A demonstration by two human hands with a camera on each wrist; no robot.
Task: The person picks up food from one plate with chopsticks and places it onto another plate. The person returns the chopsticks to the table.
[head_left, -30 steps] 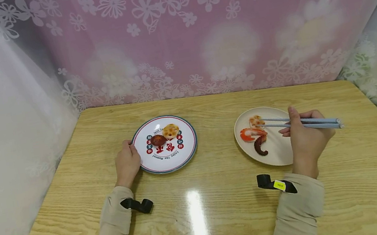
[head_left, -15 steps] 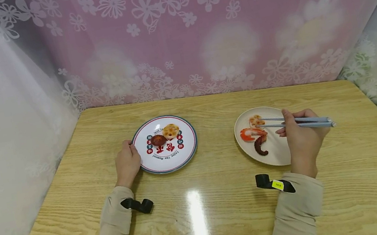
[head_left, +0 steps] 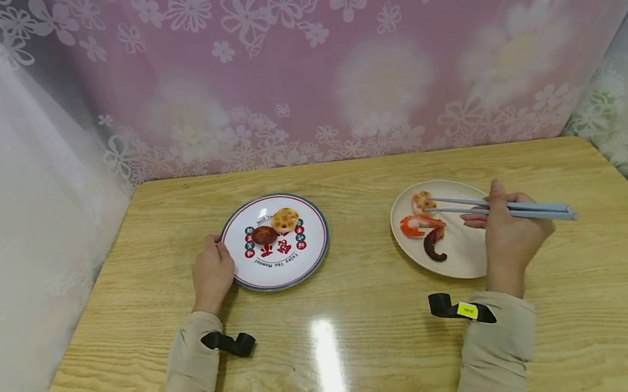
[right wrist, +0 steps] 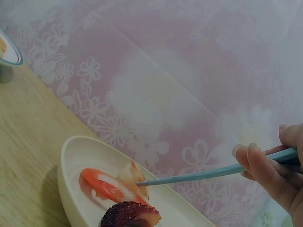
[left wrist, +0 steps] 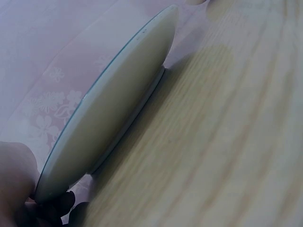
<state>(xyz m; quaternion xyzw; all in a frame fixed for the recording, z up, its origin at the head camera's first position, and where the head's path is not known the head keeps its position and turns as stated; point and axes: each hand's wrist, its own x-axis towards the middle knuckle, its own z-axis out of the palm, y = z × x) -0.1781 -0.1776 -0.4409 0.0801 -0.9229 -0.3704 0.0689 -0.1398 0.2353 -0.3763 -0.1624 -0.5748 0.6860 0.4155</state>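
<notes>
Two beige sleeves extended over the wooden table. The left hand gripped the left rim of a printed plate, which bore a brown mushroom cap beside a holed slice. The right hand held blue chopsticks, their length pointing leftward and slightly away across the cream plate. On that plate a dark curled tentacle lay nearest, then a red shrimp, then a pale orange piece, to the right hand's left and much nearer that hand. The tips lay at its right side; whether they pinched it, one could not tell. A pink flowered curtain hung behind.
</notes>
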